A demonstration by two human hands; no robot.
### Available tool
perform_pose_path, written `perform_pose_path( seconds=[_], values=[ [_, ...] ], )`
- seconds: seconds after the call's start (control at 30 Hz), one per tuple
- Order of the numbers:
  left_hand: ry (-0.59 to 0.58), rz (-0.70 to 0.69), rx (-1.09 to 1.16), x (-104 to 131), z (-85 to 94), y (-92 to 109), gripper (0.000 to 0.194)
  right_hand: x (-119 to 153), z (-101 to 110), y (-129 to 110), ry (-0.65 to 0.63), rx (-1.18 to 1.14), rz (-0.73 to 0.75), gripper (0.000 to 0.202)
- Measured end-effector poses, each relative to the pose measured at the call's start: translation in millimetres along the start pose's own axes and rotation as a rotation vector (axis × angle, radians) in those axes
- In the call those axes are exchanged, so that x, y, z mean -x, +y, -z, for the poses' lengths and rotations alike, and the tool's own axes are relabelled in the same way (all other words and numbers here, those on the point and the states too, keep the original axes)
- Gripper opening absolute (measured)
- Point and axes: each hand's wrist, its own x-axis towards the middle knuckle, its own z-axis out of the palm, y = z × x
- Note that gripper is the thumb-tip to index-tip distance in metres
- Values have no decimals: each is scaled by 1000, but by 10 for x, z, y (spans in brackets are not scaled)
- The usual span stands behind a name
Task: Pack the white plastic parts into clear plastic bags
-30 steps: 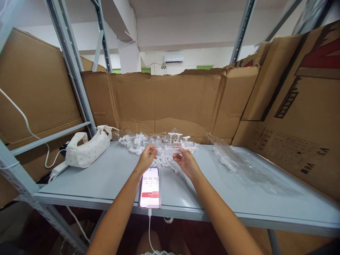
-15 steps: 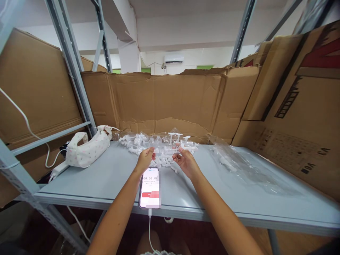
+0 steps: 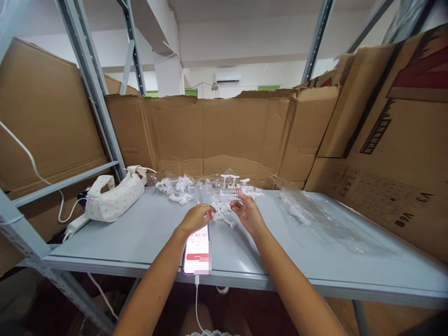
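My right hand (image 3: 248,212) pinches the right end of a clear ribbed plastic tube (image 3: 228,195) between thumb and fingers. The tube lies sideways, raised in front of the pile behind it. My left hand (image 3: 196,218) is low over the front of the loose small white plastic parts (image 3: 222,212). Its fingers are bent together at these parts; whether a piece is between them is hidden. Behind the tube, several white T-shaped pieces (image 3: 229,177) stand upright. More white parts in clear plastic bags (image 3: 177,189) lie to the left.
A phone (image 3: 196,254) showing a running timer lies at the shelf's front edge, its cable hanging down. At left sits a white patterned pouch (image 3: 115,200). Clear plastic bags (image 3: 315,219) lie at right. Cardboard walls (image 3: 224,130) and metal posts (image 3: 94,84) enclose the grey shelf (image 3: 140,238).
My left hand has left the tube's left side and moved down and right to the loose white parts. My right hand keeps the tube at nearly the same place.
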Motion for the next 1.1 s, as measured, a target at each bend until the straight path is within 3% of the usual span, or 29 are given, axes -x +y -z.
perform_pose_path(
  seconds=[0.33,0.5,0.6,0.7,0.87,1.1],
  values=[
    [65,-42,38,10,-44,-28,37,0,10,10,2,42,-2,28],
    [218,24,105,13,-11,-12,35,-8,17,19,14,84,-16,34],
    [308,35,240,21,41,29,43,2,7,19,12,95,-28,34],
    [293,17,425,28,83,81,58,26,-13,24,-84,106,-72,34],
    [198,10,605,16,88,128,46,54,-27,60,-250,139,-160,46],
    [251,72,746,-16,96,78,47,41,-12,6,-120,109,-91,43]
  ],
)
